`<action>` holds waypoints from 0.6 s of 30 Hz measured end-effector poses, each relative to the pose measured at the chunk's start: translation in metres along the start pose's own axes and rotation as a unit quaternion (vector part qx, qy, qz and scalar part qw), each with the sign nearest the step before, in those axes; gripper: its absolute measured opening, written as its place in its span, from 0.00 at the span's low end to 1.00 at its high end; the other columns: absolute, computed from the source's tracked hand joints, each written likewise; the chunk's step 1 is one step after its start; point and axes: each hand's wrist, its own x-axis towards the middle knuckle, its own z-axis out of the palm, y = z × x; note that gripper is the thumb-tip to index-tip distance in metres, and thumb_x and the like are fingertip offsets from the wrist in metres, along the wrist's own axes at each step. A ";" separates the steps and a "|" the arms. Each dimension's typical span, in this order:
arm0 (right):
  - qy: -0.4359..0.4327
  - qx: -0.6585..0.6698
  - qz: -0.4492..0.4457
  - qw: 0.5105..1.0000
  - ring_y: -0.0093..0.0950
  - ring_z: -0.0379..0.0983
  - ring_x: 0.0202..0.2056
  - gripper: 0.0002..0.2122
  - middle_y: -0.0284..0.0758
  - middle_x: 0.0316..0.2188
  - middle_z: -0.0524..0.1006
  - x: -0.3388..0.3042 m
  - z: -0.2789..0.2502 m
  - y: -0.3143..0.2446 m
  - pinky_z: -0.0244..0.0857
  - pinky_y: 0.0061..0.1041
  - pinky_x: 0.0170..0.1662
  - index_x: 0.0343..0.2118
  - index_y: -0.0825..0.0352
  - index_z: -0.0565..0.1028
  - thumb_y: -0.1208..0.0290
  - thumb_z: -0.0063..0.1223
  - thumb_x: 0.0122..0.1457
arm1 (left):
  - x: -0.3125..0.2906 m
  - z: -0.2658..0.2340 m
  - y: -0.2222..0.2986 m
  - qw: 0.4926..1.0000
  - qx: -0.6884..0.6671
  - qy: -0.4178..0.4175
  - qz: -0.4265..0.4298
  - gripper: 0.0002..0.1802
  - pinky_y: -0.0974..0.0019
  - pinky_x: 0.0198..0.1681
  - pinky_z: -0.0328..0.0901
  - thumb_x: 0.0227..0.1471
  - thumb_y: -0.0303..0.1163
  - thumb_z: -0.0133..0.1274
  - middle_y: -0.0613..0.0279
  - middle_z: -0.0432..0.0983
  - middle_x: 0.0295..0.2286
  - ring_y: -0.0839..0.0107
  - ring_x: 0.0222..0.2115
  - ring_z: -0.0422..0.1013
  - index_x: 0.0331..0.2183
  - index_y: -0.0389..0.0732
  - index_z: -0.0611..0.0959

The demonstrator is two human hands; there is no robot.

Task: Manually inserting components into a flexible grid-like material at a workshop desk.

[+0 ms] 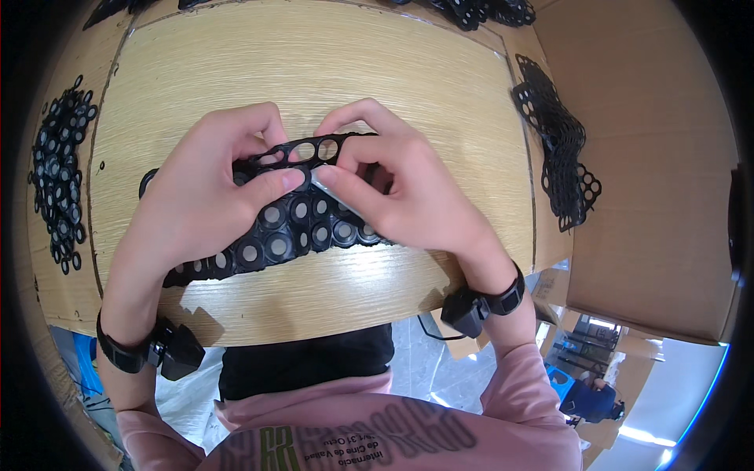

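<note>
A black rubber sheet [277, 245] of joined round rings, many with grey discs in the middle, lies on the table in front of me. Its far edge is lifted and folded up, and the holes there are open. My left hand [212, 180] is closed on the sheet, with the thumb pressed on a ring near the fold. Opposite it, my right hand [400, 177] grips the raised edge, thumb and fingers bent around it. Under the right thumb a thin pale strip [339, 198] shows; I cannot tell what it is.
Loose black rings [61, 173] lie heaped at the table's left. Stacked black perforated sheets [554, 145] rest at the right, beside a tall cardboard panel [640, 165]. More black sheets [471, 12] sit at the far edge. Another person [593, 398] is visible at the lower right.
</note>
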 end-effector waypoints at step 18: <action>-0.126 0.130 -0.012 0.983 0.19 0.72 0.29 0.08 0.37 0.39 0.72 0.002 -0.024 0.012 0.66 0.15 0.32 0.22 0.72 0.72 0.82 0.55 0.58 | 0.003 0.007 0.001 0.997 0.039 -0.011 0.060 0.11 0.72 0.31 0.61 0.48 0.27 0.62 0.68 0.68 0.22 0.79 0.25 0.62 0.33 0.32 0.80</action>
